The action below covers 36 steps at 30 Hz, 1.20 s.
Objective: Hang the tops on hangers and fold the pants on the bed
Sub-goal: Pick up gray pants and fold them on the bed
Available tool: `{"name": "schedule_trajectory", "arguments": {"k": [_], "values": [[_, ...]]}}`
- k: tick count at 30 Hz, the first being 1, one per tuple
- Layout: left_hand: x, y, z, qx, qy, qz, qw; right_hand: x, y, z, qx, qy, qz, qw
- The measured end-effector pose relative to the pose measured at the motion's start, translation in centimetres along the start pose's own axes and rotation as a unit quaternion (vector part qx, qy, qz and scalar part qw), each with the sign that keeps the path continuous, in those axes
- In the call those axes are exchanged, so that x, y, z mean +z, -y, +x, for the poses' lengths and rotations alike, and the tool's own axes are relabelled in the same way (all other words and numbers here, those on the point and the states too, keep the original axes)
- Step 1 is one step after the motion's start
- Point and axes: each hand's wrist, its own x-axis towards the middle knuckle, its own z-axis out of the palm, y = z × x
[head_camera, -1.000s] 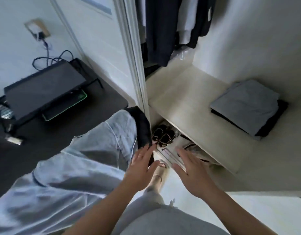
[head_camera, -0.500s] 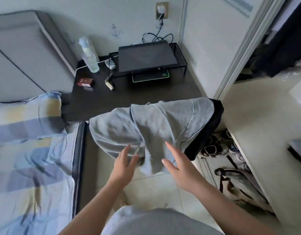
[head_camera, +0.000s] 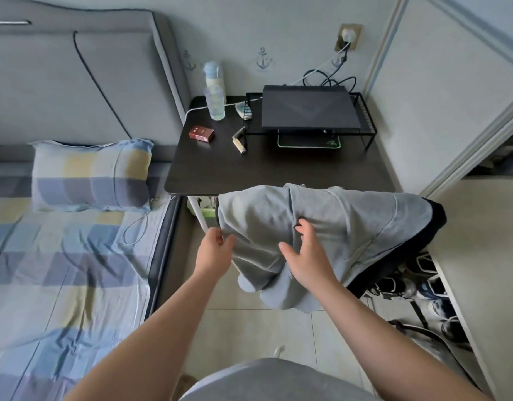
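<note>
A light grey garment (head_camera: 336, 218) lies draped over a dark chair (head_camera: 417, 250) in front of the black side table. My left hand (head_camera: 214, 253) pinches the garment's left edge between thumb and fingers. My right hand (head_camera: 304, 256) hovers on the cloth near its middle fold, fingers spread and slightly bent; whether they grip the fabric is unclear. The bed (head_camera: 61, 270) with a checked blue and yellow sheet lies to the left.
The black side table (head_camera: 220, 169) holds a laptop (head_camera: 307, 111) on a wire rack, a bottle (head_camera: 214, 94), a red box (head_camera: 201, 133) and a lighter. A pillow (head_camera: 90, 175) lies at the bed's head. Shoes (head_camera: 408, 287) sit under a wardrobe shelf (head_camera: 481, 256) at right.
The view swung left from the wardrobe to the bed and table. My hands moved up onto the grey garment; the left hand took hold of its edge.
</note>
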Motion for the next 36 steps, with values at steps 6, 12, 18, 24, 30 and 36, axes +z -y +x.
{"name": "schedule_trajectory", "arguments": {"k": [6,12,18,24,30,36], "values": [[-2.5,0.5,-0.9,0.038,-0.003,-0.054,0.998,1.2,0.0,1.6,0.061,-0.051,-0.021,0.997],[-5.1,0.4,-2.0,0.066,0.020,-0.132,0.989,2.8,0.7,0.6,0.064,-0.103,0.048,0.991],[-7.3,-1.1,-1.7,0.055,0.012,-0.191,0.980,3.7,0.8,-1.0,0.116,-0.129,0.138,0.975],[-9.0,-2.1,-1.2,-0.109,0.134,-0.275,0.946,4.0,1.4,-2.2,0.185,-0.006,0.200,0.962],[-10.2,-1.9,-1.7,-0.133,0.180,-0.281,0.933,4.6,2.8,-2.6,0.134,-0.024,0.412,0.901],[-11.2,-4.1,-2.8,-0.088,0.288,-0.329,0.895,1.4,6.0,-4.8,0.073,-0.101,0.375,0.918]]}}
